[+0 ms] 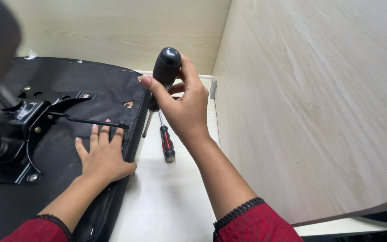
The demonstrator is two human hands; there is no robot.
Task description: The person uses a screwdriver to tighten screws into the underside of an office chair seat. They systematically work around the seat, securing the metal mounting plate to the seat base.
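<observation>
Fingers of right hand around black screwdriver handle; left hand flat, open, on chair seat underside.

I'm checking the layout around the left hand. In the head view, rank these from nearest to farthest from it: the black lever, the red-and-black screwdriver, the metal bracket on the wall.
1. Black lever: just above the fingertips of the left hand, on the black seat underside.
2. Red-and-black screwdriver: to its right, lying on the white surface.
3. Metal bracket: farthest, up right at the wall's base.

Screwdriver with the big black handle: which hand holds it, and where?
The right hand grips the black-handled screwdriver by its handle. The left hand holds nothing.
</observation>
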